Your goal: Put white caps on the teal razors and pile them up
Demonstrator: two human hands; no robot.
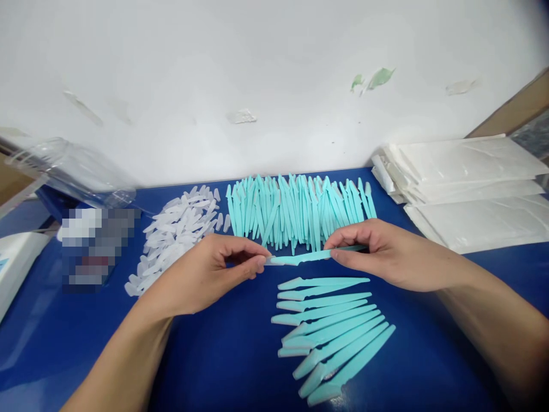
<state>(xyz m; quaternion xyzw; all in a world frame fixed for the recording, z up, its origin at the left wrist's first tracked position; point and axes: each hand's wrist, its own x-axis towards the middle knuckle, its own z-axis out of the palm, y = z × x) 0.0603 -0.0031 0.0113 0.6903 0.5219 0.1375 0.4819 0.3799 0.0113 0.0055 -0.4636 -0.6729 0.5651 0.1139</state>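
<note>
My right hand [371, 252] pinches the handle of a turquoise razor [313, 257], held level above the table. At the razor's blade end, my left hand [234, 264] pinches a small translucent cap, mostly hidden by the fingertips. Behind my hands lies a wide row of turquoise razors [295, 209]. To the left is a heap of translucent caps [182, 223]. Nearer to me, several razors with caps on their blade ends [338, 332] lie fanned out, handles pointing right.
White packets [472, 171] are stacked at the right back of the blue table [206, 355]. A clear plastic container [81, 171] and a blurred item [100, 246] are at the left. A pale wall [274, 74] stands behind.
</note>
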